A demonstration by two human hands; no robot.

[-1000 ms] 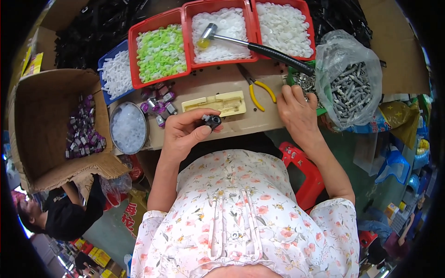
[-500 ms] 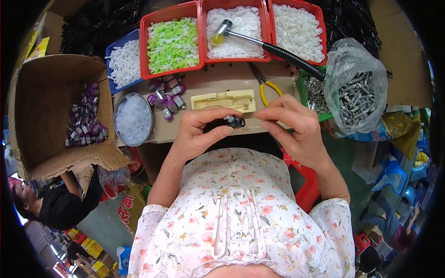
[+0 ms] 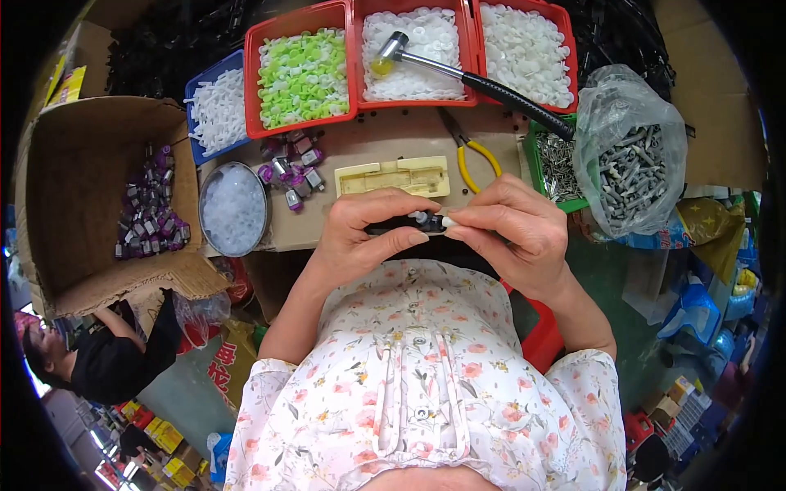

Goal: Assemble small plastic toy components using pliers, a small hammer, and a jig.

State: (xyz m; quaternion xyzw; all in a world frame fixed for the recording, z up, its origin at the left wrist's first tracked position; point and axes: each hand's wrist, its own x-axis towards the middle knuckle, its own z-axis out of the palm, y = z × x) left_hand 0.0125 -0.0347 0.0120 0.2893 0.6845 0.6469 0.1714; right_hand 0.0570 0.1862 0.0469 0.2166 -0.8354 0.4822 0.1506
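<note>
Cardboard box [image 3: 90, 196] at far left holds purple-and-silver parts; beside it a round tin [image 3: 233, 209] of clear pellets sits on the bench [image 3: 385, 135], w/ a blue bin [image 3: 214, 110] of white pieces behind. More purple parts [image 3: 288, 168] lie loose near a red tray [image 3: 301, 75] of green caps. Centre: left hand [image 3: 360, 237] has its fingers curled & clamped round a small black part [image 3: 407, 222], held just above the bench edge, close to the person's chest. Right hand [image 3: 512, 233] meets it from the other side, thumb & forefinger pinched together on a tiny white piece [image 3: 448, 221] touching the black part's end. Behind the hands, a cream plastic jig [image 3: 393, 176] & yellow-handled pliers [image 3: 473, 159]. A hammer [image 3: 467, 78] rests across two red trays of white caps [image 3: 426, 45]. At right, a green bin [image 3: 557, 164] & clear bag [image 3: 630, 151] hold grey screws.
</note>
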